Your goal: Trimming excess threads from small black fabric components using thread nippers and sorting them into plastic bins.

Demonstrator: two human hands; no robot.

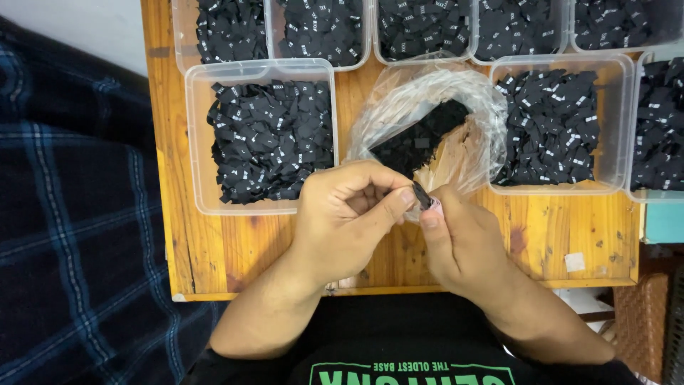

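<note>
Head view looks straight down on a wooden board (556, 235) of orange, knotty planks, the landmark for all else. Beyond the board's left edge hangs dark blue plaid cloth (71, 214), soft and folded. On the board stand clear plastic tubs with rounded corners: a row (420, 28) along the far edge, one tub (203, 135) at left of centre and another (620, 121) toward the right, all heaped with small black fabric labels (271, 139), squarish and flecked with white marks. At the board's middle lies a crinkled, see-through plastic bag (470, 107), its mouth open toward the near edge, with more black labels inside. Just nearer than the bag, over the board's near half, the left hand (342, 221) and right hand (463, 242) meet. Left thumb and fingers are pinched together on a single small black label (422, 196), and the right thumb presses it from below; it may be more than one piece, the view is too small to tell.
</note>
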